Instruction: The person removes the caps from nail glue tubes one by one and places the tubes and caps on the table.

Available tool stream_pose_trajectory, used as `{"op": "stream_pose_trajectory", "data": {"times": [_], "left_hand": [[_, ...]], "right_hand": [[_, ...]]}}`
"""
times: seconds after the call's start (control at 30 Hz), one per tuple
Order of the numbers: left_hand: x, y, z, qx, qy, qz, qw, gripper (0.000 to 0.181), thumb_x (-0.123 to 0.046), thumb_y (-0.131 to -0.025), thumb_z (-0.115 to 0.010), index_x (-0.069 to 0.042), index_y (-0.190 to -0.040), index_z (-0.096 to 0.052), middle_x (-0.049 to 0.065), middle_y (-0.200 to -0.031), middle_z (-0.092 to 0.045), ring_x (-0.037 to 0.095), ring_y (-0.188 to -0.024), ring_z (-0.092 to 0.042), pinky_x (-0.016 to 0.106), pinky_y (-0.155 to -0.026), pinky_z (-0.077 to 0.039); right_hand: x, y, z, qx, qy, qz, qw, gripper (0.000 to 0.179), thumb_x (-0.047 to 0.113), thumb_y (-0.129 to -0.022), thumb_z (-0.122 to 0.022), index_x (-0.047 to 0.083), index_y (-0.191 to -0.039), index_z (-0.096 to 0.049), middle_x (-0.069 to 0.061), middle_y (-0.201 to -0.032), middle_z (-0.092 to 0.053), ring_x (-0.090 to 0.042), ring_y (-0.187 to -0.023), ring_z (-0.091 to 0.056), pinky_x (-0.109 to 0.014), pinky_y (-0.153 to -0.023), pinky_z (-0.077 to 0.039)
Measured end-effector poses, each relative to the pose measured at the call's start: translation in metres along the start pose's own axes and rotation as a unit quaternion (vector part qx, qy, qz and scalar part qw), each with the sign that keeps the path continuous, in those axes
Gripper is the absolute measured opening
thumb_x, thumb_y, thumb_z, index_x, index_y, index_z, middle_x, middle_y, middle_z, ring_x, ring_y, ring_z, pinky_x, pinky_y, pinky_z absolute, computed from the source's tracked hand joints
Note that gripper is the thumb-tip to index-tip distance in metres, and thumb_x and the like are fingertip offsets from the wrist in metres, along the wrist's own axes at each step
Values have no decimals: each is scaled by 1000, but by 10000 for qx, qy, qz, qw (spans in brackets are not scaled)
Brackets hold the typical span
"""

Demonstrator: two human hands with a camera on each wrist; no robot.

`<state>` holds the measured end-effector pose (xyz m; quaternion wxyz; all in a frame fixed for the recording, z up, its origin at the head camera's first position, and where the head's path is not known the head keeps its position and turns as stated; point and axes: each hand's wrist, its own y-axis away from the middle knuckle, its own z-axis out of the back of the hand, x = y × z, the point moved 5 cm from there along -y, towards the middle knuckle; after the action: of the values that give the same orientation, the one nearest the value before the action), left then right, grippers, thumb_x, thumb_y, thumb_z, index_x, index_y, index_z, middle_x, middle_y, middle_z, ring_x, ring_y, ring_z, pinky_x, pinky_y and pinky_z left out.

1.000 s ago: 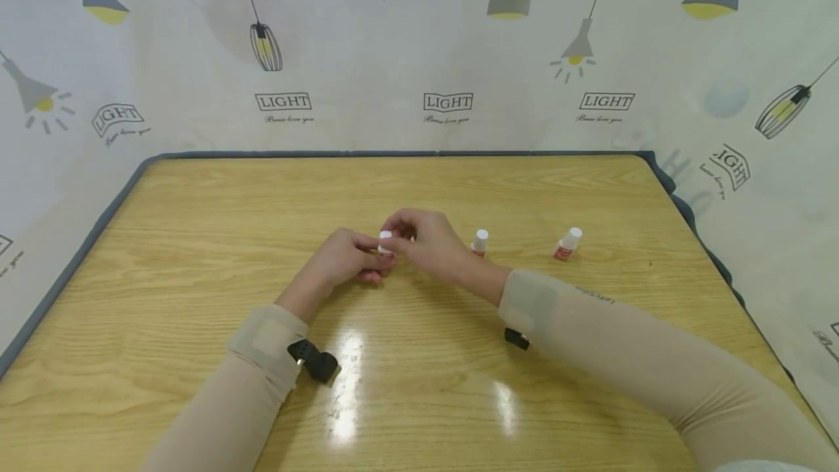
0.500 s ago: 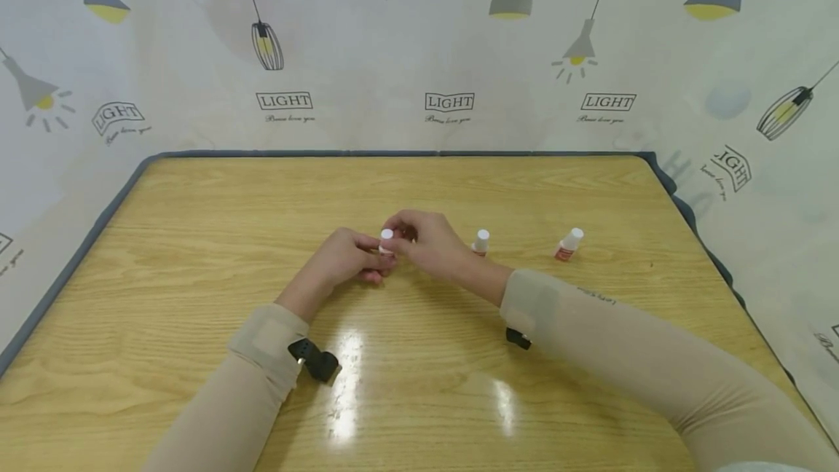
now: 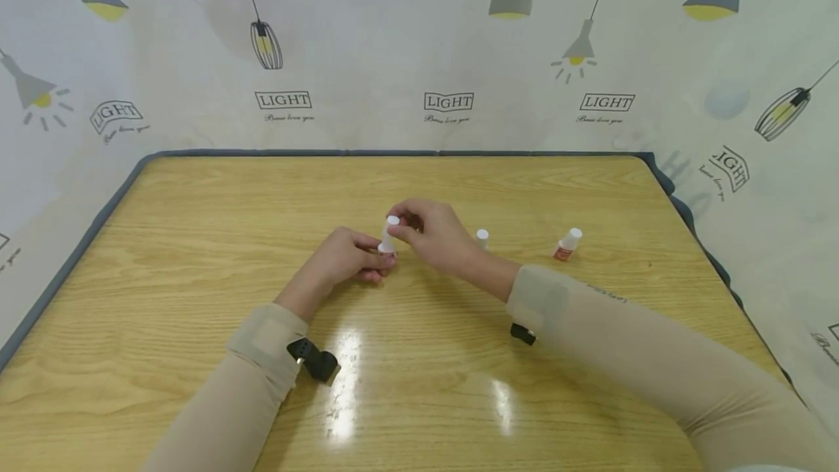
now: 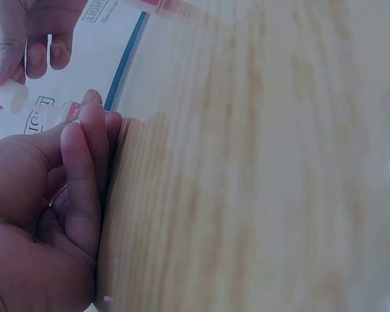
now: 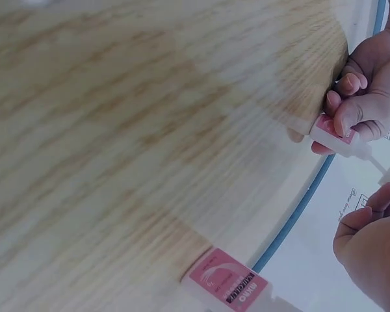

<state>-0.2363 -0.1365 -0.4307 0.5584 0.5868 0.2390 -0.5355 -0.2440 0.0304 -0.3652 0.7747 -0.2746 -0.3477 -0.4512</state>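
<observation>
A small white bottle with a pink-red label [image 5: 331, 134] stands on the table, pinched low down by my left hand [image 3: 344, 257]. My right hand [image 3: 439, 235] pinches the bottle's white cap [image 3: 392, 221] between thumb and fingers, above the neck. In the right wrist view a thin stem [image 5: 377, 164] runs from the cap down to the bottle's neck. Whether its tip is still inside, I cannot tell. The cap [image 4: 12, 96] and the clear neck [image 4: 45, 117] also appear in the left wrist view. My left fingers hide most of the label.
To the right stands a second capped bottle [image 3: 482, 237], its lower part behind my right hand. Farther right is a third bottle [image 3: 567, 245] with a red label. The wooden table [image 3: 262, 195] ends at a dark edge against a lamp-patterned wall covering [image 3: 367, 57].
My right hand has moved up and slightly right, lifting the cap off the bottle's neck. My left hand and the bottle have stayed in place.
</observation>
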Motion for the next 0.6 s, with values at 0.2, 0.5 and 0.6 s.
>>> {"op": "stream_pose_trajectory", "data": {"times": [0.2,0.5,0.6], "left_hand": [[1,-1,0,1,25,27,10000,28,-10,-98,-77,4,-123,-77,5,-88,-81,7,-66,-71,20,-66,-62],[-1,0,-1,78,87,9,9999,30,-9,-99,-77,6,-124,-75,3,-87,-80,6,-66,-71,20,-66,-63],[-2,1,-1,83,94,-20,9999,30,-9,-99,-77,7,-124,-75,3,-86,-80,6,-66,-71,20,-66,-62]], "right_hand": [[1,1,4,-42,28,43,10000,19,18,-104,-72,5,-118,-74,-7,-99,-70,-17,-87,-60,-25,-75,-50],[3,2,10,-133,-18,27,9999,20,17,-103,-72,4,-119,-74,-8,-100,-71,-18,-86,-60,-27,-76,-51],[3,2,10,-140,-61,-7,9999,20,17,-103,-72,4,-119,-74,-8,-100,-70,-18,-86,-60,-27,-76,-52]]}}
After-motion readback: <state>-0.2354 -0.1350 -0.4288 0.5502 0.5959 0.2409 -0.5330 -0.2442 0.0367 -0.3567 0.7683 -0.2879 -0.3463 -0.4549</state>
